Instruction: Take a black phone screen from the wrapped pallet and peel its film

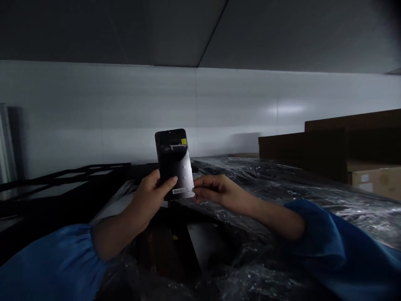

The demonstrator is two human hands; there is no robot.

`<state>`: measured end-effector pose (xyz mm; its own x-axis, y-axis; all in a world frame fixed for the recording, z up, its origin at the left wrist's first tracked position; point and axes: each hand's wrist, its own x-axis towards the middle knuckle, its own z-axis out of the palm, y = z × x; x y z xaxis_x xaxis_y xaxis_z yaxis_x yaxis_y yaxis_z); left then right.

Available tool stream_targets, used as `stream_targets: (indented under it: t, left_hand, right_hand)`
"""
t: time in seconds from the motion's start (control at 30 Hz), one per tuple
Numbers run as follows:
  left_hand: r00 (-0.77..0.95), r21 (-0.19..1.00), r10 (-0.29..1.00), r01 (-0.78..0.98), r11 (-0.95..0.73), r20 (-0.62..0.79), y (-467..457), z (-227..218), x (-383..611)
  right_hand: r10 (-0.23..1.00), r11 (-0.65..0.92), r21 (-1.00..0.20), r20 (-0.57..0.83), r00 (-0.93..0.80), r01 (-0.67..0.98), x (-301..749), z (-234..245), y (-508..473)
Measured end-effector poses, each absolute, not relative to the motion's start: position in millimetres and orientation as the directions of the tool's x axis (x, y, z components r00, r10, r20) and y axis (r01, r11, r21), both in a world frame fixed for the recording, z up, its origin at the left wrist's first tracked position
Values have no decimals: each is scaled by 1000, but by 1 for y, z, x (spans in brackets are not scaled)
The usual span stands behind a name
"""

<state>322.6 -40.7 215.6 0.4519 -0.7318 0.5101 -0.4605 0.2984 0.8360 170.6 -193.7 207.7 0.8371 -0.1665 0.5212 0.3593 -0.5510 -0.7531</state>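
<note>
A dark phone screen point(176, 165) is held upright and slightly tilted in front of me, its back side facing me. It has a yellow sticker near the top and a white label along its lower edge. My left hand point(153, 188) grips its lower left, the thumb lying across the back. At the lower right corner, the fingers of my right hand point(216, 188) pinch the edge. Below the hands, more dark flat panels point(200, 242) lie among clear plastic wrap point(250, 267), partly in shadow.
Dark-framed trays point(62, 184) extend on the left. Crumpled clear film point(238, 171) covers the stack on the right. Cardboard boxes point(376, 179) stand at far right. Behind is a pale wall point(140, 108), with a grey panel point(100, 33) overhead.
</note>
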Motion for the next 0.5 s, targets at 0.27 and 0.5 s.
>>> stream_targets:
  t: [0.27, 0.5]
  left_hand:
    - [420, 735, -682, -627, 260, 599, -43, 216, 325]
    - [391, 699, -674, -665, 264, 627, -45, 216, 326]
  right_hand:
    - [-162, -634, -704, 525, 835, 319, 172, 205, -198]
    - [-144, -656, -688, 517, 844, 310, 173, 205, -201]
